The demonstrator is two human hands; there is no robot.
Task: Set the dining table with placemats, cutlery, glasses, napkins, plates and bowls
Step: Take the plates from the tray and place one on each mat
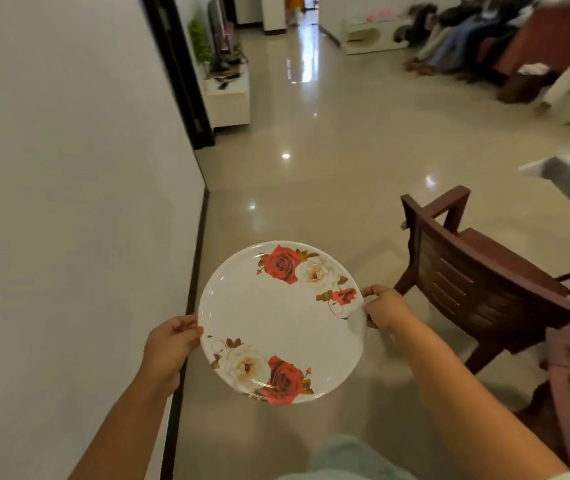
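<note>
White plate (pixel 282 322) with red and cream roses, held level above the glossy floor (pixel 328 150), face up. Left hand (pixel 169 344) grips the plate's left rim, thumb curled over the edge, fingers hidden beneath. Right hand (pixel 385 306) pinches the right rim, fingers curled round the edge by the small rose. White wall (pixel 69 202) close on the left, its dark skirting running just under the plate's left side. Dark wooden chair (pixel 477 282) near on the right, apart from the plate. Table corner (pixel 567 178) beyond the chair at the right edge. Open floor ahead toward the hallway.
</note>
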